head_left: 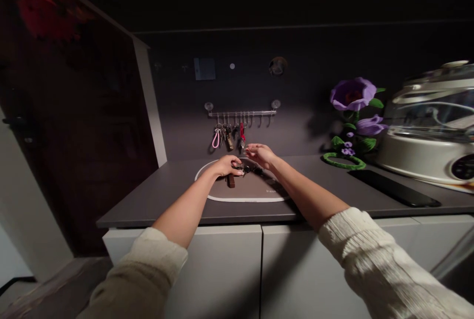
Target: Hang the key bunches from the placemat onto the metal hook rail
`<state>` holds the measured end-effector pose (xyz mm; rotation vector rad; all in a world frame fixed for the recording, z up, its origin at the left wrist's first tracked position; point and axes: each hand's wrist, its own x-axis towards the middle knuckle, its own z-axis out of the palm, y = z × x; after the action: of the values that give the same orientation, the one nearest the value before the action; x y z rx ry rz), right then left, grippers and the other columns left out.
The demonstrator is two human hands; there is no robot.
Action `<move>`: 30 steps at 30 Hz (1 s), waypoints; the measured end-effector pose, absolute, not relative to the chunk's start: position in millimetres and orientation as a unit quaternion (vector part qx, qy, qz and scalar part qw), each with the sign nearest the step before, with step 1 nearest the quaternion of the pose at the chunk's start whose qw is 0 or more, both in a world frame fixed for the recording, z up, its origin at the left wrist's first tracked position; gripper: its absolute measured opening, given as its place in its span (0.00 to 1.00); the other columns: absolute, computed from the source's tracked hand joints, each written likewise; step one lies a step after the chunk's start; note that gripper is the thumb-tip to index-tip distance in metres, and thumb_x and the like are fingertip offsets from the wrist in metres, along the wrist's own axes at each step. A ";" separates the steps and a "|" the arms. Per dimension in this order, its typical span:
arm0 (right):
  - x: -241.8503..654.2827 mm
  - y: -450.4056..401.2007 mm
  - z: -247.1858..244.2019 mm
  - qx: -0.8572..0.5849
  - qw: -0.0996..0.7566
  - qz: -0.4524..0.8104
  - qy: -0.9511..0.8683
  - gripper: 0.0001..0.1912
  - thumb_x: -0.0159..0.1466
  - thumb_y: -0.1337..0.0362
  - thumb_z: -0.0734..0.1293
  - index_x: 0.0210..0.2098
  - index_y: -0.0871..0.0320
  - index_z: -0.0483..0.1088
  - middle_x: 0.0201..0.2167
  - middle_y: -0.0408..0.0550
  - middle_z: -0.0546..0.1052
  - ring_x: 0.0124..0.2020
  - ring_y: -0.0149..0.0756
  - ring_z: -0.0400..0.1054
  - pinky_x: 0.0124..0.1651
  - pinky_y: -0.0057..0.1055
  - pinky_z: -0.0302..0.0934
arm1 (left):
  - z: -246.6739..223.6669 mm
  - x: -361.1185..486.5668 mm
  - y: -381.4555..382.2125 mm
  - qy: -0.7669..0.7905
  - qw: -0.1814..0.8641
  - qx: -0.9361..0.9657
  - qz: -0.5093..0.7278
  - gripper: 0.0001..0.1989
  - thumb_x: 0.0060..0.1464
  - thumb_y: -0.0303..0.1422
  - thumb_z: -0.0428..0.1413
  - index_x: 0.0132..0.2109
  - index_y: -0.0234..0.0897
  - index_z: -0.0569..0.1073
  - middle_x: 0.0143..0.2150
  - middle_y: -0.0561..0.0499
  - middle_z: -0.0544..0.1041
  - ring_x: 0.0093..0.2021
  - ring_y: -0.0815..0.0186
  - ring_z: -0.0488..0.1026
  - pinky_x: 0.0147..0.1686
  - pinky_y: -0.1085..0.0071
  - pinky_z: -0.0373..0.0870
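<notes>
On the dark counter lies a brown mat with a white rim. My left hand is over its left part, fingers curled round something small and dark, perhaps keys; a brown fob lies just below that hand. Dark small items rest on the mat between the hands. My right hand is raised near the back of the mat, close under the hanging keys, its fingers bent; whether it holds anything is unclear. A clear hook rail on the wall carries a pink loop, several keys and a red strap.
Right of the mat, a black phone lies on the counter. Purple crocheted flowers with a green ring base stand behind it. A large cream appliance fills the right end. A dark door is at the left.
</notes>
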<state>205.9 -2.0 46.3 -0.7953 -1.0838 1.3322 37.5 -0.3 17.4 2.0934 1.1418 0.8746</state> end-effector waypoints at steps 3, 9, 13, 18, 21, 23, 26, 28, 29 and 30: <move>203.8 -10.1 40.8 -0.367 0.578 0.548 -0.480 0.08 0.51 0.79 0.63 0.27 0.62 0.65 0.21 0.44 0.71 0.22 0.25 0.65 0.32 0.25 0.62 | 18.5 31.8 2.3 0.437 0.295 0.785 0.327 0.24 0.27 0.27 0.64 0.38 0.31 0.73 0.29 0.55 0.67 0.28 0.73 0.63 0.33 0.74 0.62; 203.5 -19.8 30.4 -0.409 0.539 0.461 -0.574 0.05 0.50 0.75 0.65 0.27 0.62 0.67 0.20 0.41 0.70 0.20 0.23 0.61 0.29 0.23 0.58 | 18.1 22.6 5.8 0.462 0.309 0.763 0.330 0.20 0.28 0.23 0.62 0.36 0.31 0.72 0.24 0.58 0.64 0.24 0.75 0.60 0.29 0.75 0.60; 206.1 -23.9 25.5 -0.405 0.443 0.387 -0.699 0.07 0.48 0.68 0.68 0.27 0.62 0.69 0.20 0.40 0.70 0.22 0.23 0.60 0.30 0.24 0.55 | 18.5 18.6 4.5 0.472 0.306 0.752 0.343 0.18 0.31 0.22 0.61 0.36 0.31 0.73 0.24 0.59 0.63 0.23 0.76 0.60 0.28 0.76 0.60; 209.7 -23.1 22.1 -0.396 0.318 0.280 -0.814 0.09 0.46 0.65 0.69 0.28 0.62 0.70 0.25 0.43 0.73 0.27 0.28 0.63 0.34 0.26 0.55 | 20.5 18.3 1.3 0.488 0.286 0.750 0.344 0.17 0.32 0.19 0.59 0.35 0.31 0.73 0.24 0.58 0.63 0.23 0.76 0.59 0.28 0.76 0.59; 210.9 -21.2 21.0 -0.410 0.287 0.187 -0.845 0.07 0.47 0.66 0.68 0.27 0.61 0.72 0.25 0.43 0.74 0.28 0.29 0.64 0.35 0.26 0.54 | 22.1 19.9 -0.7 0.494 0.272 0.754 0.337 0.17 0.33 0.19 0.59 0.36 0.31 0.73 0.24 0.58 0.63 0.23 0.76 0.59 0.28 0.76 0.59; 211.0 -20.7 21.1 -0.407 0.274 0.150 -0.858 0.06 0.49 0.65 0.67 0.27 0.60 0.72 0.26 0.44 0.74 0.28 0.29 0.64 0.35 0.26 0.53 | 23.1 20.7 -1.6 0.497 0.266 0.757 0.331 0.17 0.33 0.19 0.58 0.36 0.31 0.73 0.24 0.58 0.64 0.23 0.76 0.59 0.28 0.77 0.59; 211.3 -20.0 21.7 -0.404 0.275 0.130 -0.863 0.08 0.51 0.61 0.66 0.26 0.61 0.72 0.26 0.44 0.73 0.29 0.29 0.63 0.35 0.26 0.53 | 24.5 21.0 -2.0 0.499 0.247 0.765 0.324 0.17 0.34 0.20 0.58 0.36 0.32 0.73 0.25 0.57 0.65 0.24 0.76 0.60 0.28 0.77 0.60; 212.0 -18.7 21.7 -0.406 0.285 0.137 -0.857 0.11 0.51 0.59 0.65 0.26 0.61 0.71 0.25 0.44 0.72 0.28 0.29 0.62 0.35 0.26 0.52 | 25.0 20.9 -1.6 0.498 0.232 0.773 0.318 0.17 0.34 0.20 0.59 0.36 0.32 0.74 0.26 0.56 0.66 0.24 0.76 0.60 0.29 0.77 0.60; 212.4 -17.9 21.5 -0.409 0.292 0.145 -0.853 0.12 0.51 0.58 0.65 0.26 0.62 0.71 0.24 0.44 0.72 0.27 0.29 0.61 0.34 0.26 0.52 | 25.0 20.9 -1.2 0.497 0.225 0.777 0.314 0.16 0.34 0.21 0.59 0.37 0.32 0.74 0.27 0.56 0.67 0.24 0.76 0.61 0.29 0.77 0.60; 212.8 -17.3 21.4 -0.411 0.299 0.154 -0.848 0.12 0.51 0.57 0.65 0.26 0.62 0.70 0.24 0.43 0.71 0.27 0.28 0.60 0.34 0.26 0.52 | 24.7 20.9 -0.7 0.496 0.219 0.781 0.311 0.16 0.34 0.21 0.58 0.37 0.32 0.74 0.27 0.56 0.67 0.25 0.76 0.61 0.29 0.78 0.60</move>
<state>212.8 -17.3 21.4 -1.0906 -2.2519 0.4090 20.9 -0.7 24.7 2.1598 1.3710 0.8606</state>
